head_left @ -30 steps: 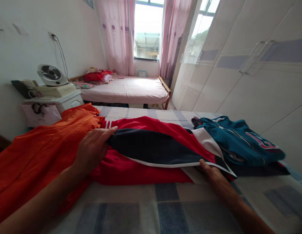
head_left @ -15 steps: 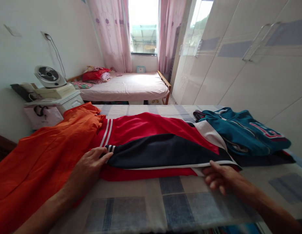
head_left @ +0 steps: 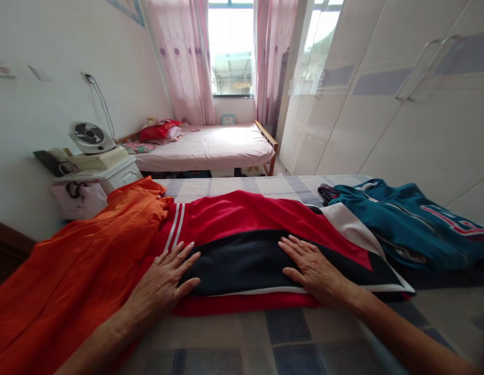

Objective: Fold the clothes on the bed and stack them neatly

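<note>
A red, navy and white track jacket (head_left: 242, 208) lies on its side across the bed in front of me, its navy sleeve laid along the near edge of the body. My left hand (head_left: 167, 278) rests on the cuff end of that sleeve, fingers stretched out. Flat on the middle of the sleeve is my right hand (head_left: 310, 265), its fingers spread. Neither hand grips the cloth. An orange garment (head_left: 74, 260) spreads out to the left and touches the jacket's striped hem. To the right lies a folded teal zip jacket (head_left: 414, 224) with a letter patch.
Blue-and-white checked bedding (head_left: 289, 328) covers the surface under the clothes. Beyond it stands a second bed (head_left: 218, 148) with a pink sheet. A fan (head_left: 91, 136) sits on boxes at the left, and a white wardrobe (head_left: 390, 135) lines the right side.
My right hand has left the jacket's lower right edge and moved left onto the navy sleeve. My left hand has let go of the cuff and flattened. The view has tilted up slightly.
</note>
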Demonstrator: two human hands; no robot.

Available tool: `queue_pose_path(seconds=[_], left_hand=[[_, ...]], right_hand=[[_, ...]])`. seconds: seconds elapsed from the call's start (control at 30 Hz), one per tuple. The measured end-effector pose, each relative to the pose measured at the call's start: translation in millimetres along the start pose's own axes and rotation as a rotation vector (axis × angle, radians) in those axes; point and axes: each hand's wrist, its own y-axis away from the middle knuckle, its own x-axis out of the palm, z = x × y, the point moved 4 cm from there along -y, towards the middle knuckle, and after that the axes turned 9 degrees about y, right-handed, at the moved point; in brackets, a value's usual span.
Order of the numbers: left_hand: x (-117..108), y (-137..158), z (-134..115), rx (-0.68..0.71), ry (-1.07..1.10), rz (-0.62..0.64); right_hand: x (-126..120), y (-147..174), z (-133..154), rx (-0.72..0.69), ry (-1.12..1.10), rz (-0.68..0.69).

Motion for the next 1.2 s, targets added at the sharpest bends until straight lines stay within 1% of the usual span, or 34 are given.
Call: queue_pose_path(seconds=[0.03,0.07,0.13,0.2,0.23,0.27,0.3,0.33,0.43,0.5,0.6,0.7,0.77,0.9,0.97,1.07,1.1,1.13,1.2], left_hand=[[-3,-1,2,-0.008,0.034,0.02],[-9,-4,3,-0.015,0.075,0.022],[-27,-17,6,-0.042,0.151,-0.034],[-47,-41,14,-0.089,0.171,-0.138],[-55,-56,21,-0.116,0.157,-0.173],[-59,-72,29,-0.142,0.137,-0.183],[-61,-89,39,-0.165,0.121,-0.17],[-60,-107,49,-0.187,0.113,-0.14],[-50,-151,79,-0.224,0.14,-0.031],[-44,-172,95,-0.242,0.176,0.031],[-37,-190,109,-0.271,0.24,0.143],[-35,-197,111,-0.266,0.274,0.219],[-35,-197,111,-0.253,0.267,0.199],[-41,-190,113,-0.241,0.226,0.061],[-46,-184,112,-0.229,0.212,0.025],[-56,-176,99,-0.169,0.195,0.024],[-61,-171,93,-0.147,0.181,0.015],[-67,-165,86,-0.132,0.165,-0.003],[-76,-147,71,-0.094,0.105,-0.086]], right_hand=[[3,-2,-5,-0.004,-0.02,0.028],[0,-5,-10,-0.011,-0.054,0.042],[-16,-14,-27,0.007,-0.116,0.008],[-38,-32,-54,0.105,-0.104,-0.098],[-47,-43,-69,0.173,-0.071,-0.152],[-52,-56,-85,0.238,-0.033,-0.189],[-54,-70,-101,0.286,-0.005,-0.194],[-52,-84,-115,0.32,0.006,-0.169],[-36,-120,-145,0.33,-0.032,-0.026],[-27,-135,-154,0.302,-0.064,0.047],[-23,-147,-155,0.255,-0.084,0.103],[-21,-150,-155,0.239,-0.107,0.201],[-21,-150,-159,0.259,-0.084,0.193],[-25,-146,-165,0.329,-0.002,0.014],[-25,-142,-163,0.326,-0.015,0.0],[-26,-138,-151,0.231,-0.052,0.041],[-29,-136,-146,0.21,-0.04,0.022],[-34,-133,-142,0.204,-0.013,-0.029],[-48,-121,-133,0.222,0.071,-0.198]])
